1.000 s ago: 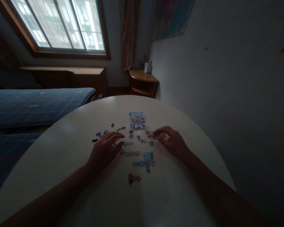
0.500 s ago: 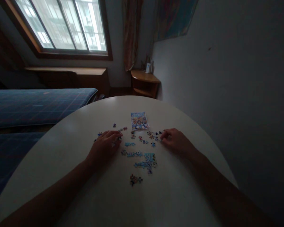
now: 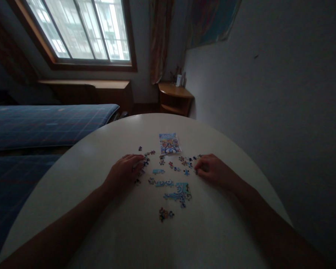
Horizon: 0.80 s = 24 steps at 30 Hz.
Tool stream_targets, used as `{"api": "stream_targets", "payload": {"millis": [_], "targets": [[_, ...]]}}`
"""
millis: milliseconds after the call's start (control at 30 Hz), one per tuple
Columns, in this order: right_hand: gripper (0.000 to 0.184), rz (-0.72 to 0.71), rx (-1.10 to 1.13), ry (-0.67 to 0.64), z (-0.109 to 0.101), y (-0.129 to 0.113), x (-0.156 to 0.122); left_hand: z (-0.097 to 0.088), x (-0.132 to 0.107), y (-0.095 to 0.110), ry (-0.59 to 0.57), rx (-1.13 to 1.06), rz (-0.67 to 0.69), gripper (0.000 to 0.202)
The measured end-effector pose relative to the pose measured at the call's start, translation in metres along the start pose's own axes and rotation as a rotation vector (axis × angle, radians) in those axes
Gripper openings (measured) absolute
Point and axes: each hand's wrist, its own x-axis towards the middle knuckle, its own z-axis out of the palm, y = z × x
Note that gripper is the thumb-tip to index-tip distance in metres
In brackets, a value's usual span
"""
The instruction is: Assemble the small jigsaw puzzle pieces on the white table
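Note:
My left hand [image 3: 125,170] rests on the table with its fingers stretched out and apart from the thumb, against a cluster of loose jigsaw pieces [image 3: 146,160]; its palm hides some of them. My right hand [image 3: 211,167] lies across from it, thumb and fingers curled together in a pinch at a small dark jigsaw piece [image 3: 196,172]. Between the hands are more loose pieces and a light-blue piece [image 3: 158,171]. Nearer to me lie a joined blue strip [image 3: 164,183], a larger joined blue section [image 3: 182,190] and a small brownish joined group [image 3: 165,214].
A printed picture sheet [image 3: 169,144] with a blue cartoon figure lies beyond the pieces on the round white table [image 3: 212,231]. A blue plaid mattress [image 3: 50,123] stands left of the table, a wall [image 3: 268,112] to the right. A corner shelf [image 3: 175,90] stands behind.
My left hand has drawn back a little to the left, uncovering more pieces by its fingers. My right fingertips have come down towards me to a small piece. The view has shifted slightly.

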Motion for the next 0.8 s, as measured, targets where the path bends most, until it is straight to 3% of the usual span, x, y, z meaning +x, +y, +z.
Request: {"api": "stream_targets", "payload": {"millis": [267,367,567,800], "targets": [[0.011,-0.067,0.037,0.013,0.004,0.009,0.001,-0.019,0.004,-0.025,-0.009,0.048,-0.046,0.024],[0.009,-0.063,0.025,0.044,0.005,0.009,0.002,-0.027,0.005,-0.029,-0.094,0.012,-0.042,0.023],[0.009,-0.046,0.025,0.079,0.006,0.010,0.003,-0.037,0.005,-0.031,-0.306,-0.074,0.104,0.028],[0.011,-0.085,0.046,0.112,0.009,0.013,0.004,-0.032,0.004,-0.030,-0.284,-0.061,0.121,0.027]]}}
